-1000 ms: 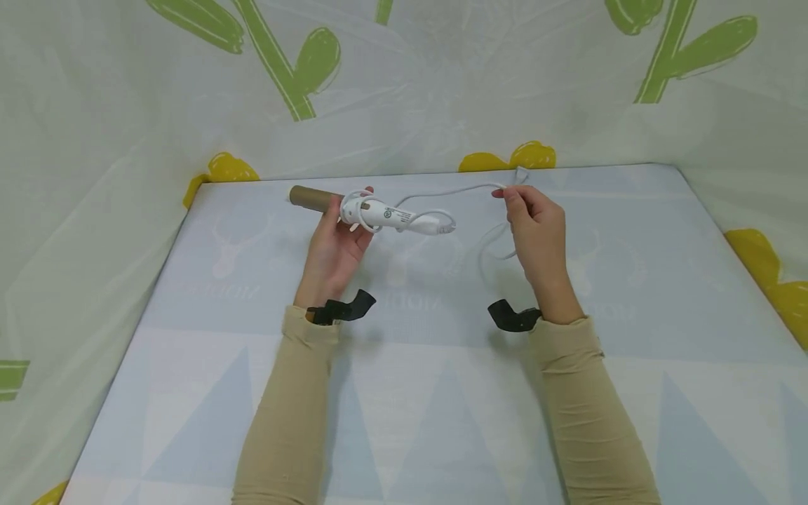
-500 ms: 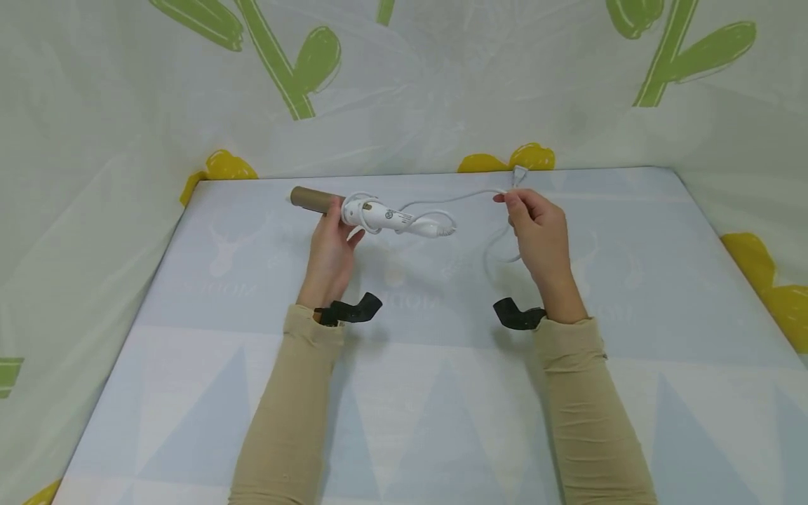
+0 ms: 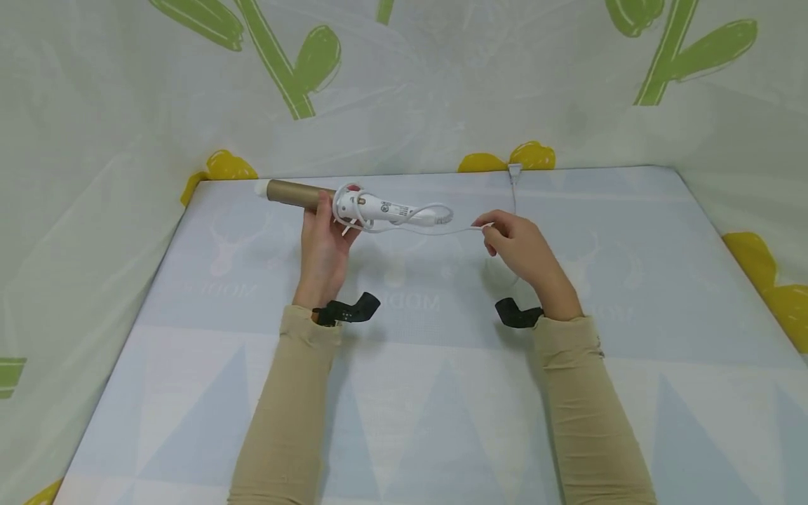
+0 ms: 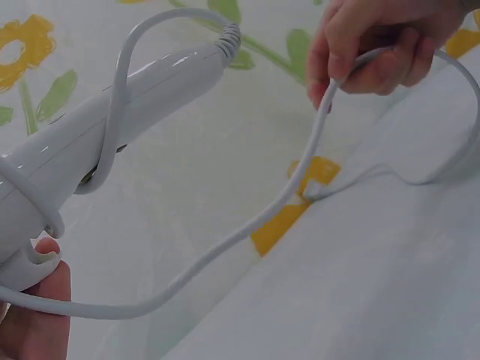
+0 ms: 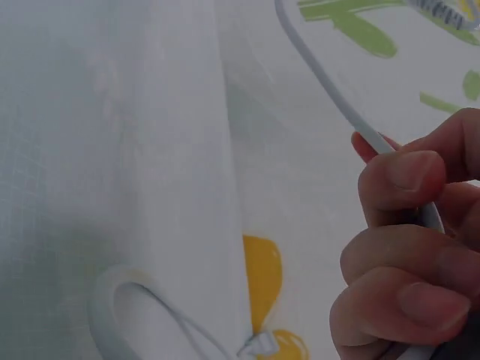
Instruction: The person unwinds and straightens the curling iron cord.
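Observation:
My left hand point(image 3: 323, 252) grips a curling iron point(image 3: 385, 210) near the joint of its white handle and bronze-brown barrel point(image 3: 293, 193), holding it level above the table. White cord point(image 3: 435, 233) loops round the handle. To the right, my right hand point(image 3: 529, 249) pinches the cord, which runs along the near side of the handle. In the right wrist view, curled fingers point(image 5: 405, 247) close round the cord. The loose length hangs down from that hand and leads to a plug point(image 3: 514, 170) at the table's back edge. The palm side of my left hand is partly hidden.
The table point(image 3: 404, 407) has a pale blue and white patterned cover. Behind it hangs a white curtain point(image 3: 429, 84) printed with green stems and yellow flowers. Dark camera mounts point(image 3: 347, 308) jut inward from both wrists.
My right hand has come down toward me and slightly left, bringing the cord from behind the handle to its near side. The curling iron has shifted a little left.

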`<state>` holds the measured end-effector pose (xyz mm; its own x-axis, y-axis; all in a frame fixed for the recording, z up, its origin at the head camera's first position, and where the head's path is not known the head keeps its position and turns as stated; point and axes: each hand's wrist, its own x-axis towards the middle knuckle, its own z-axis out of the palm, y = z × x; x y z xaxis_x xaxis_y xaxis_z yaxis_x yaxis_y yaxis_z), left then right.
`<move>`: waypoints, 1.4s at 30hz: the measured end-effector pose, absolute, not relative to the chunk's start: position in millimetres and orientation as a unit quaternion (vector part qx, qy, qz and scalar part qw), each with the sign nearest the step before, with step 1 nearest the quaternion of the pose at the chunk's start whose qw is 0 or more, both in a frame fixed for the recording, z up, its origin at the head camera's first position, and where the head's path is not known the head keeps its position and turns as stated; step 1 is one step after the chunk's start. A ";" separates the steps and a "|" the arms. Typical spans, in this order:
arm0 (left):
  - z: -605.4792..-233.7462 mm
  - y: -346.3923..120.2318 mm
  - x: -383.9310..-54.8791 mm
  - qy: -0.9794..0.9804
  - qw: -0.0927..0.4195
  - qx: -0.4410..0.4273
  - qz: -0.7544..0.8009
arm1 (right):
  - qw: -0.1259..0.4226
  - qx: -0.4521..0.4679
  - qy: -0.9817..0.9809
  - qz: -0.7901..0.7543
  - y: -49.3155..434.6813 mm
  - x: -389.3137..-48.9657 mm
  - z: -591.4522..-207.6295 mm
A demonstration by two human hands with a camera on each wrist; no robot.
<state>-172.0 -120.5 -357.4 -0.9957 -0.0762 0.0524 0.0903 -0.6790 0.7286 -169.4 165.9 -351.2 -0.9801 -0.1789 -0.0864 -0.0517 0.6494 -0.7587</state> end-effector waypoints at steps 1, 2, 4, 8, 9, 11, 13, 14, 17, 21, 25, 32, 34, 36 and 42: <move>-357.7 -119.6 -171.8 -0.397 0.044 -0.008 -0.917 | 0.083 -0.070 0.908 -0.405 164.7 -169.4 -352.1; -358.2 -119.0 -171.8 -0.395 0.042 -0.008 -0.918 | 0.087 -0.076 0.911 -0.396 163.0 -169.3 -353.0; -359.3 -117.7 -171.6 -0.393 0.039 -0.006 -0.919 | 0.096 -0.088 0.920 -0.369 159.5 -169.4 -355.0; -360.2 -114.9 -171.5 -0.370 0.036 -0.001 -0.928 | 0.126 -0.121 0.938 -0.298 148.0 -168.8 -357.1; -360.1 -114.1 -171.5 -0.365 0.036 0.000 -0.930 | 0.133 -0.132 0.942 -0.278 144.3 -168.3 -357.7; -360.0 -112.6 -171.3 -0.360 0.033 0.001 -0.932 | 0.147 -0.156 0.947 -0.238 135.3 -166.3 -358.2; -360.0 -111.7 -170.8 -0.359 0.028 0.000 -0.933 | 0.151 -0.188 0.951 -0.192 125.3 -163.1 -360.5; -360.1 -111.4 -170.4 -0.362 0.026 -0.001 -0.932 | 0.151 -0.201 0.952 -0.173 119.8 -161.1 -362.1; -360.9 -110.9 -169.4 -0.371 0.025 -0.004 -0.928 | 0.141 -0.237 0.951 -0.136 103.3 -153.5 -366.1; -361.8 -110.7 -169.5 -0.369 0.030 -0.007 -0.929 | 0.109 -0.270 0.948 -0.126 84.0 -145.0 -371.4; -361.4 -110.8 -170.6 -0.362 0.030 -0.010 -0.932 | 0.099 -0.284 0.935 -0.187 71.6 -142.3 -378.5; -363.5 -115.8 -173.3 -0.343 0.032 -0.007 -0.939 | 0.056 -0.327 0.891 -0.310 62.8 -140.7 -383.9; -365.4 -119.2 -174.7 -0.334 0.040 -0.008 -0.942 | 0.011 -0.358 0.880 -0.311 62.0 -138.7 -381.6; -368.1 -123.4 -176.3 -0.319 0.050 -0.005 -0.946 | -0.041 -0.388 0.865 -0.316 61.6 -136.9 -378.1; -376.2 -133.0 -179.9 -0.267 0.060 -0.002 -0.962 | -0.151 -0.434 0.819 -0.343 63.2 -132.2 -362.7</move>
